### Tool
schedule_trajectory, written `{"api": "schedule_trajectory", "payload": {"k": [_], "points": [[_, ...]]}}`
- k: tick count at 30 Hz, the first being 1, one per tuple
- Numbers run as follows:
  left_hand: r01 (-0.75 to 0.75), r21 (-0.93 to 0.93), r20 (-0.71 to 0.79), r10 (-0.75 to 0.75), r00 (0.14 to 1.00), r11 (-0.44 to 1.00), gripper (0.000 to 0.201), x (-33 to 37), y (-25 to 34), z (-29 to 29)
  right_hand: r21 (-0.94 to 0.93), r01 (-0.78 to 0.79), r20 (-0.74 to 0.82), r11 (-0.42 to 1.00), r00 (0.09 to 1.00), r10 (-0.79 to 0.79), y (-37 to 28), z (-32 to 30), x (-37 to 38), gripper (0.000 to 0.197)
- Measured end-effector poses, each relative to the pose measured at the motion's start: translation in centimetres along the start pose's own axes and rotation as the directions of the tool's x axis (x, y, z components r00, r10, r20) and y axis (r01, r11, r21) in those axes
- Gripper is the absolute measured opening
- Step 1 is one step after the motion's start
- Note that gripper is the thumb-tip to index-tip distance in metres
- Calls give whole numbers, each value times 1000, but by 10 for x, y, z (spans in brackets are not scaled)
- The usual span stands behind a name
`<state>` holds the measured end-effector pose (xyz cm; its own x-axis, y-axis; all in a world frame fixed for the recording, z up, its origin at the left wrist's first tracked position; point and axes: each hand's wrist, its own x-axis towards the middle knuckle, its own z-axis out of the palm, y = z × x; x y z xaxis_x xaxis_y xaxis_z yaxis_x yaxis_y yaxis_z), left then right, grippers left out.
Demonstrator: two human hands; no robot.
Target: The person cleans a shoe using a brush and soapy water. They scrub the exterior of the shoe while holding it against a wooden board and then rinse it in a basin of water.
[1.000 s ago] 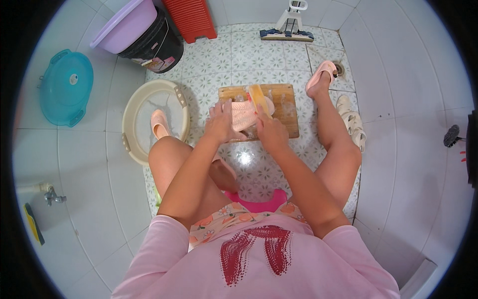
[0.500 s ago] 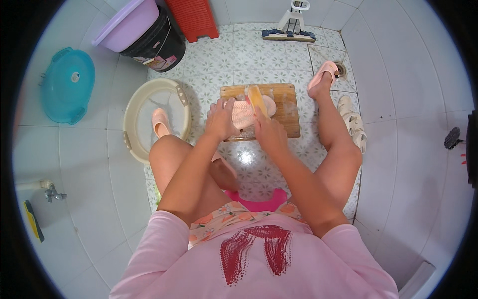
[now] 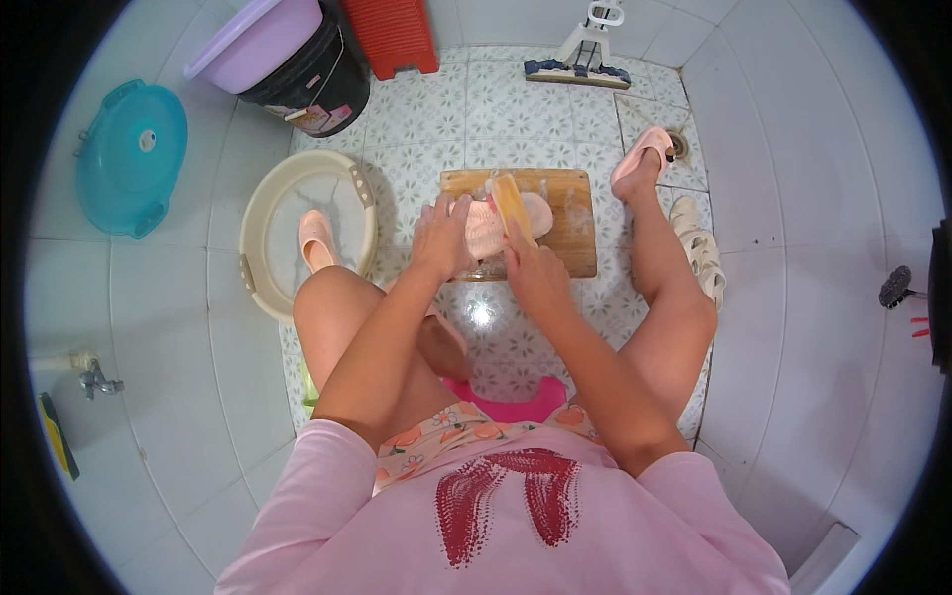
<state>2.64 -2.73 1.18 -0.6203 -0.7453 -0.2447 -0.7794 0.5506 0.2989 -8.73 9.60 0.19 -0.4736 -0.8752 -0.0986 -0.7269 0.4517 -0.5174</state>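
A pale pink slipper [image 3: 484, 236] with a ribbed upper lies on its side or tilted across a wet wooden board [image 3: 570, 238] on the floor. My left hand [image 3: 442, 236] is closed around its left end. In my right hand [image 3: 536, 280] is a yellow scrubbing brush [image 3: 512, 208], held upright over the slipper's middle and touching it. The brush covers part of the slipper, and its bristles are mostly hidden. Whitish suds show on the board around them.
Left of the board stands a beige basin [image 3: 260, 294] with another pink slipper [image 3: 315, 238] in it. A black bucket [image 3: 342, 84] holding a lilac basin [image 3: 253, 45], a red stool [image 3: 392, 35] and a mop [image 3: 577, 71] stand at the back. White sandals [image 3: 699, 253] lie along the right wall.
Both hands stay at the slipper, and the brush has barely shifted. The whole view has moved slightly.
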Motion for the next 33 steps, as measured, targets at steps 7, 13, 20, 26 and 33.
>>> {"api": "schedule_trajectory", "payload": {"k": [7,13,20,26,33], "points": [[89,17,26,-89,996,996,102,-3,-6,-4,95,60,8,994,998,-61,-3,-22,-24,42],[15,9,-11,-14,1000,1000,96,-3,2,-1,39,11,64,999,998,-14,-6,-9,-29,44],[12,19,-19,-11,1000,1000,101,-1,2,0,193,76,-9,978,997,-76,11,-13,20,43],[19,17,-52,-18,999,1000,100,-5,5,2,60,30,118,998,992,-37,-4,-22,-46,43],[-42,29,-63,44,997,999,103,-4,6,5,159,21,-27,987,1000,-17,0,-6,19,44]]}}
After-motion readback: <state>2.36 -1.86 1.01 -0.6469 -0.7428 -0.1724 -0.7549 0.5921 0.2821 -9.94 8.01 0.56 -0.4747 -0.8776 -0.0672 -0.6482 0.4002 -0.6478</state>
